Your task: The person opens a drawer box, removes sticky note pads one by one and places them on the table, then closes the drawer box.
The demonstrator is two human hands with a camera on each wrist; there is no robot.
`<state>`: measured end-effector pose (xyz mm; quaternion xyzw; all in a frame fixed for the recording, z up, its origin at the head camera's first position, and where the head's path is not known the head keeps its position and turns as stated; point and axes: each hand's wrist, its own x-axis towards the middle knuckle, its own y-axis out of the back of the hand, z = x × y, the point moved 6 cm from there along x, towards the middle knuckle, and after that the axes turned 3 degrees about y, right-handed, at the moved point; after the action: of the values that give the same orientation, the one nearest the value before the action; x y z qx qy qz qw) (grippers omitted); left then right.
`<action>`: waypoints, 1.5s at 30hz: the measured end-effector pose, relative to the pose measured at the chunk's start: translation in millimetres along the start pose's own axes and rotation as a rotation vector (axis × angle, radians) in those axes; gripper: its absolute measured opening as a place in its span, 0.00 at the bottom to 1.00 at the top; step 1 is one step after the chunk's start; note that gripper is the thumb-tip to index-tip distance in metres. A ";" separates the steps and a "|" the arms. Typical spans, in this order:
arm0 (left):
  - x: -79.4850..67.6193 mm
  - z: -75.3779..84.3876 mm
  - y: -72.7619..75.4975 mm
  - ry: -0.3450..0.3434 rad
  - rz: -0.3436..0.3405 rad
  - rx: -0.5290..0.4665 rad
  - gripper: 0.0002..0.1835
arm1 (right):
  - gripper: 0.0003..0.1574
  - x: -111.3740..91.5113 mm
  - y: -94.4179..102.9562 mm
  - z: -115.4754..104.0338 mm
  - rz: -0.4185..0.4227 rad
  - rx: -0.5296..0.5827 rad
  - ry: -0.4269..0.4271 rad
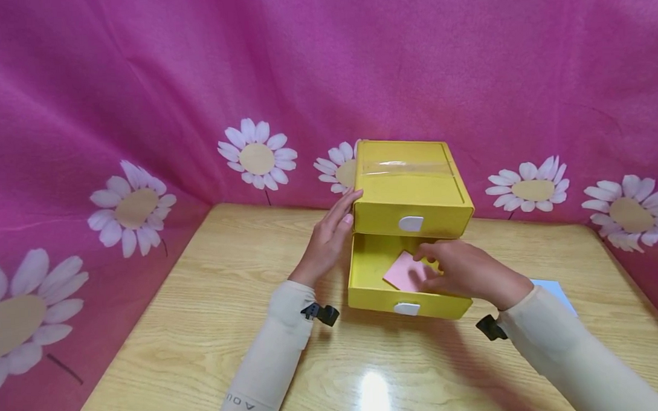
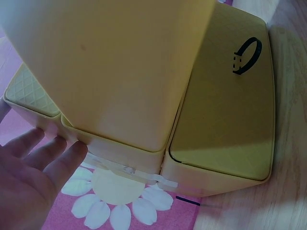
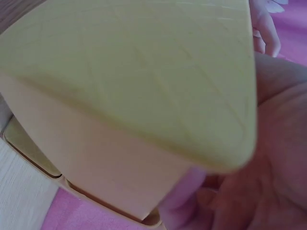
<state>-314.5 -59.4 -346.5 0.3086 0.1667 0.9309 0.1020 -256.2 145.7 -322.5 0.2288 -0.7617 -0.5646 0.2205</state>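
A yellow two-drawer box [image 1: 404,188] stands on the table with its lower drawer [image 1: 376,297] pulled out. Inside that drawer lies a square pink paper [image 1: 401,272]. My right hand [image 1: 470,272] reaches over the drawer's right side, fingers bent loosely above the paper and thumb apart from them, partly covering it. In the right wrist view the drawer's side wall [image 3: 144,86] hides most of the fingers. My left hand [image 1: 325,239] rests against the box's left side, fingers extended. The left wrist view shows those fingertips [image 2: 79,148] at the box's edge.
A light blue paper [image 1: 555,293] lies on the wooden table [image 1: 245,305] to the right, partly behind the right forearm. Behind the box hangs a magenta cloth [image 1: 302,67] printed with white daisies. Clear tape [image 1: 409,167] crosses the box top.
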 end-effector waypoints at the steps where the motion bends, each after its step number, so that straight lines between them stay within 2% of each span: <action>1: 0.0 -0.5 -0.1 0.004 -0.001 0.001 0.25 | 0.14 1.5 -1.2 0.4 -0.015 -0.006 -0.005; 5: 0.0 -0.7 0.0 0.004 -0.002 -0.004 0.25 | 0.16 7.0 -6.0 1.6 -0.073 -0.034 -0.022; 13: 0.1 -1.5 -0.1 0.005 -0.004 -0.008 0.25 | 0.20 14.2 -14.2 0.3 -0.149 -0.063 0.008; 19: -0.2 -2.0 -0.8 0.011 -0.007 -0.004 0.25 | 0.26 16.3 -21.1 2.7 -0.223 -0.066 -0.026; 28: -0.9 -2.1 0.1 0.006 0.004 0.012 0.25 | 0.24 18.8 -27.6 6.3 -0.262 -0.062 -0.048; 45: 0.3 -2.3 0.1 -0.020 0.004 -0.003 0.25 | 0.27 18.4 -28.9 5.1 -0.148 -0.106 0.035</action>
<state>-316.2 -60.0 -348.0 0.3179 0.1635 0.9283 0.1022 -271.1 131.2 -350.2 0.2824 -0.7077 -0.6149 0.2033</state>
